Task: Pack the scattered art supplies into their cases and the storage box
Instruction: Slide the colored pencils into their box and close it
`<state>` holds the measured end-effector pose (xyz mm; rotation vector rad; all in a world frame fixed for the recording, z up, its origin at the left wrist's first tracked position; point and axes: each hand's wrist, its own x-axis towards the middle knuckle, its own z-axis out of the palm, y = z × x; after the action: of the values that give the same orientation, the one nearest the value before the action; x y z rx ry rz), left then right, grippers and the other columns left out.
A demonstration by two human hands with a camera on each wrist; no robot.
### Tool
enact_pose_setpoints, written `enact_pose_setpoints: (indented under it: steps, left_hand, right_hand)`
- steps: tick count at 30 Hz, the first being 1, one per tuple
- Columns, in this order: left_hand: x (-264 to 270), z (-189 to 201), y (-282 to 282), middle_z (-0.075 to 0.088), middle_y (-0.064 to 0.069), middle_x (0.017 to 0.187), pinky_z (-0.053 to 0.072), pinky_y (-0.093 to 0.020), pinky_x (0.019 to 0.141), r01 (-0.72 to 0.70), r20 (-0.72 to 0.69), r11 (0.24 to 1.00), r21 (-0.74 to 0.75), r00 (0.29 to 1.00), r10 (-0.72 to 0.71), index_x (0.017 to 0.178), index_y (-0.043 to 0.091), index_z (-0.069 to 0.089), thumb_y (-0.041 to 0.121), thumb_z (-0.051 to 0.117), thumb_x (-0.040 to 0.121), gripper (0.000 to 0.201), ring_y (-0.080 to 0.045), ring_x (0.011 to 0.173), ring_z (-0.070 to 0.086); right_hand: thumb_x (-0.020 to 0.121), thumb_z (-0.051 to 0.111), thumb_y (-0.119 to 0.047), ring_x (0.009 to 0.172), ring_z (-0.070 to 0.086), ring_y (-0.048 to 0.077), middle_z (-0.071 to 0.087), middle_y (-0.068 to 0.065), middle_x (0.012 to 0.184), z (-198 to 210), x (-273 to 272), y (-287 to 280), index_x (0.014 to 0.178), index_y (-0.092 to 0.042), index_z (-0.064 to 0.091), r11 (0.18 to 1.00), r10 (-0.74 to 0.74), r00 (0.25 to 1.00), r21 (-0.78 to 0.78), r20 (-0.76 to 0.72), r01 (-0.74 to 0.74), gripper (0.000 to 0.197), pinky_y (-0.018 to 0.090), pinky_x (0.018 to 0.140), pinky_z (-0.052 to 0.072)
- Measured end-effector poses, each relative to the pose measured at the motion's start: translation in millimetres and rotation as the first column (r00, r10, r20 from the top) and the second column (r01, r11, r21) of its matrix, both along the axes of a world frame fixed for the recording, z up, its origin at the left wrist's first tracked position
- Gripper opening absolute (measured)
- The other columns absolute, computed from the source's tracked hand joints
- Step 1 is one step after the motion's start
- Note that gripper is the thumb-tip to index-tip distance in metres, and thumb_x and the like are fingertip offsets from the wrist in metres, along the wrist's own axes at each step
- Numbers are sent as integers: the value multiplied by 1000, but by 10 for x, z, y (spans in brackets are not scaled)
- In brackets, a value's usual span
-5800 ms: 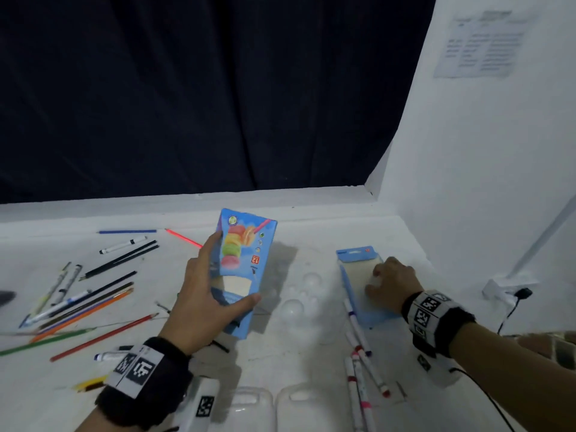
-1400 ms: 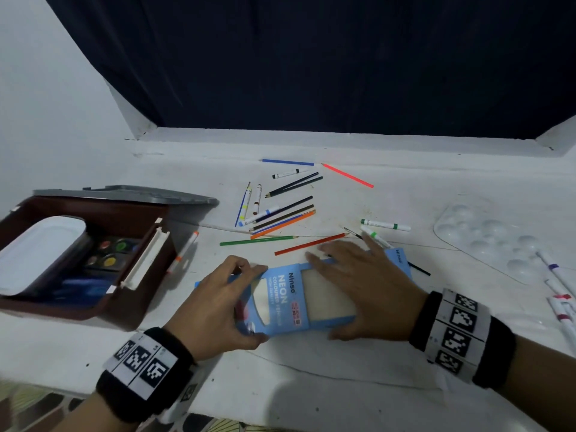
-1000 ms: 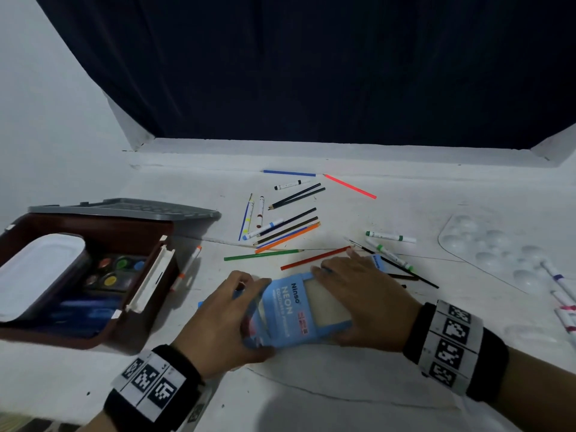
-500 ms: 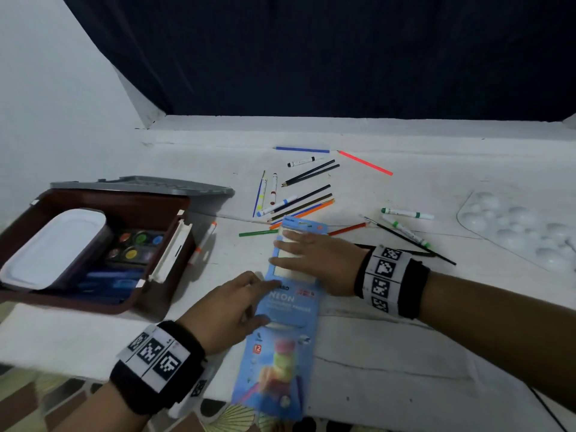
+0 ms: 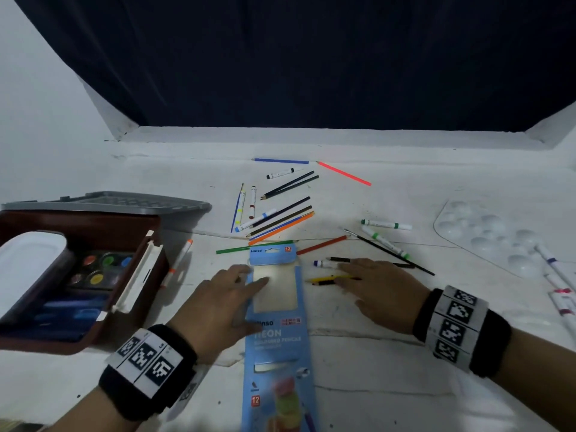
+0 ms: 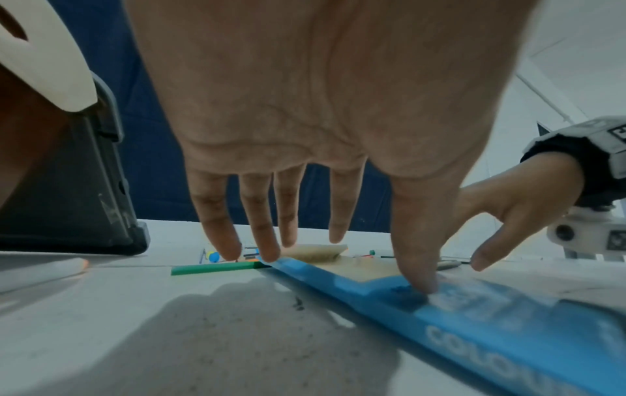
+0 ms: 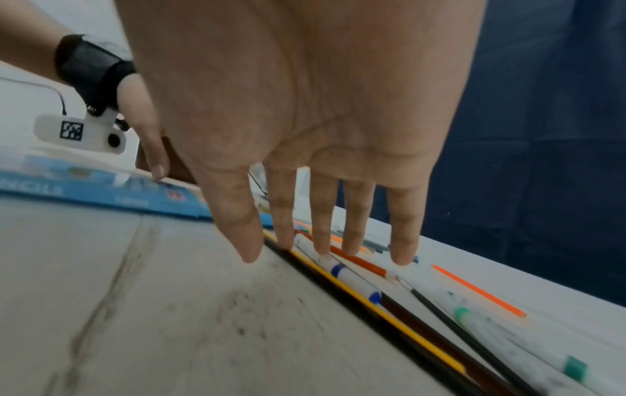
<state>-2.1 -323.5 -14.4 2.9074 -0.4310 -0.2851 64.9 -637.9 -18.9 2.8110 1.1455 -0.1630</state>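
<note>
A blue cardboard pencil case (image 5: 277, 335) lies lengthwise on the white table, its open flap end pointing away from me. My left hand (image 5: 240, 294) rests flat on its left side with straight fingers. In the left wrist view the thumb (image 6: 418, 278) presses on the case (image 6: 491, 335). My right hand (image 5: 358, 285) is open to the right of the case, holding nothing. Its fingertips (image 7: 286, 241) touch a yellow pencil (image 7: 372, 308) and a blue-capped marker (image 7: 355, 281). Loose coloured pencils (image 5: 280, 219) lie beyond. The open maroon storage box (image 5: 137, 310) stands at the left.
A white paint palette (image 5: 486, 238) lies at the right, with markers (image 5: 558, 294) at the far right edge. Green markers (image 5: 386, 226) and a thin brush lie behind my right hand. An orange-tipped marker (image 5: 177, 263) lies beside the storage box, whose grey lid (image 5: 124, 202) stands open.
The case was turned to lie lengthwise. My right hand has left it and moved right onto the yellow pencil. My left hand has slid further onto the case.
</note>
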Motion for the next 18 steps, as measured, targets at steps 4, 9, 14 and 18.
enact_pose_setpoints:
  steps: [4, 9, 14, 18]
  left_hand:
    - [81, 50, -108, 12, 7, 162, 17, -38, 115, 21, -91, 998, 67, 996, -15, 151, 42, 25, 78, 44, 76, 85, -15, 148, 15]
    - [124, 52, -248, 17, 10, 160, 10, -32, 111, 91, -105, 995, 34, 991, -87, 146, 45, 36, 83, 27, 64, 91, -9, 146, 14]
    - [295, 60, -417, 17, 10, 158, 15, -39, 117, 135, -91, 983, 124, 988, -124, 147, 42, 33, 72, 54, 82, 74, -10, 145, 16]
    - [440, 37, -519, 27, 11, 152, 21, -41, 114, 186, -85, 978, 90, 980, -178, 145, 43, 35, 75, 55, 79, 77, -10, 140, 27]
  right_hand:
    - [70, 77, -8, 106, 66, 34, 58, 16, 134, -71, 184, -73, 124, -10, 63, 996, -8, 998, -87, 55, 13, 56, 46, 67, 60]
    - [94, 48, -10, 105, 56, 30, 55, 8, 129, 2, 378, -66, 120, -17, 60, 979, -76, 991, -180, 110, 95, 30, 40, 77, 54]
    - [94, 48, -11, 103, 55, 26, 58, 4, 112, 117, 486, 35, 101, -17, 63, 944, -161, 979, -270, 125, 190, 18, 32, 68, 43]
    - [92, 47, -7, 106, 54, 27, 55, 5, 115, 175, 528, -16, 104, -15, 63, 914, -223, 965, -314, 141, 257, 21, 33, 66, 37]
